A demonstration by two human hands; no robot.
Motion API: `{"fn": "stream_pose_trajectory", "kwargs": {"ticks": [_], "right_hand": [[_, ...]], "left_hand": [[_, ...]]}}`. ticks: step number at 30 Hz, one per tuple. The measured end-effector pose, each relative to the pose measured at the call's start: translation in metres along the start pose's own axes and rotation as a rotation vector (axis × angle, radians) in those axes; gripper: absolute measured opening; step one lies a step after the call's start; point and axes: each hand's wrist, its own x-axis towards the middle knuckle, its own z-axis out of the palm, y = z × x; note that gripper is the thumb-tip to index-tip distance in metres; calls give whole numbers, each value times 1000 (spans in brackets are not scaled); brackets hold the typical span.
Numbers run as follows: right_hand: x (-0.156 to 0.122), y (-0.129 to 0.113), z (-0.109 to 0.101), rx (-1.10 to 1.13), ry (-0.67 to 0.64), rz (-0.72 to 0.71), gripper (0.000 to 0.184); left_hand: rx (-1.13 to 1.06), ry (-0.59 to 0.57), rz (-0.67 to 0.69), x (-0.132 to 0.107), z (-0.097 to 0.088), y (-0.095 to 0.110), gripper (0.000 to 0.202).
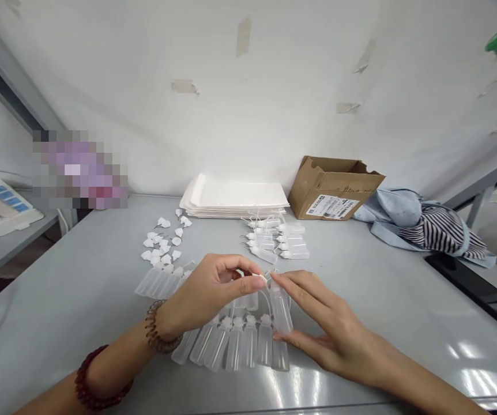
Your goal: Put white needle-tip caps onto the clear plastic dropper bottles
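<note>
Bottle: translucent, cylindrical, probably plastic.

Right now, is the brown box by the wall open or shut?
Open: the brown box shows some of its inside through the top, and nothing covers it.

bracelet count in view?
2, both on the left arm: a brown coiled bracelet just behind the left hand, and a dark red beaded bracelet farther toward the elbow. Any beyond the frame edge wouldn't show.
</note>
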Motion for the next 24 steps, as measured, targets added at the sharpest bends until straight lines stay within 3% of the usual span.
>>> {"fn": "stream_pose_trajectory", "kwargs": {"ticks": [9,19,24], "right_hand": [[-1,-1,3,98,-22,9,66],[7,0,-4,135,-14,-140,49],[5,3,-4,209,92,-47,37]], "left_hand": [[-80,26,-32,0,8,-5,25],[-92,-34,-97,3,0,-4,21],[-150,9,-122,1,-1,-4,17]]}}
